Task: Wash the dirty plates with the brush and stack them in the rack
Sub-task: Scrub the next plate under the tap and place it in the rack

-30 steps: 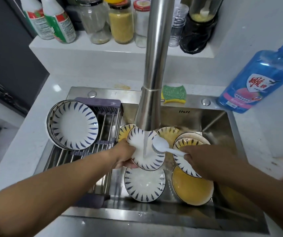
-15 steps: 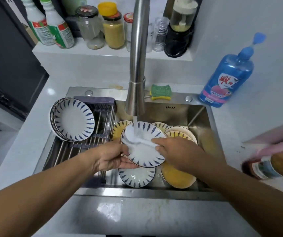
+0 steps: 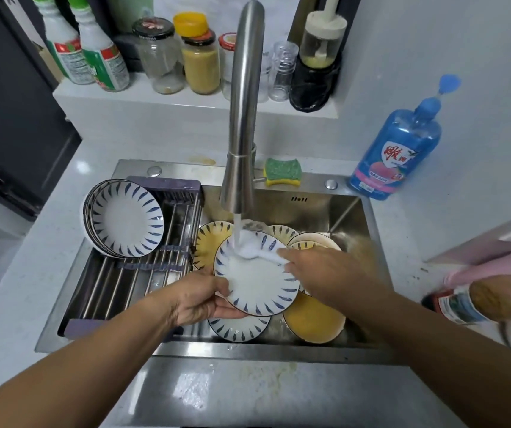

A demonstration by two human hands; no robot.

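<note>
The left grip (image 3: 198, 299) is clasping the blue-patterned plate (image 3: 257, 282) by its near-left rim, thumb lying on the upper face and fingers curling beneath. It is holding the plate tilted over the sink (image 3: 248, 349), above the other dirty plates (image 3: 313, 322). The right grip (image 3: 319, 270) is closing round the handle of the white brush (image 3: 255, 251), whose head is pressing on the far part of the plate, right where the water from the faucet (image 3: 242, 118) is landing. Clean plates (image 3: 124, 217) are leaning on edge at the far left of the rack (image 3: 143, 273), which is sitting across the left side of the sink.

This looks like the scrubbing step, with several plates waiting below. The plate is probably glazed ceramic: stiff, fairly heavy for one hand, breakable, and now running wet, so it is likely to be slippery. Taking it at the rim, thumb opposing the fingers, seems the safest hold, since the raised edge is giving the fingers something to hook on. Brush pressure on the far side is levering against that one hold, so a slip onto the crockery underneath could be chipping it. The brush is light, and its slim handle is wet too.
</note>
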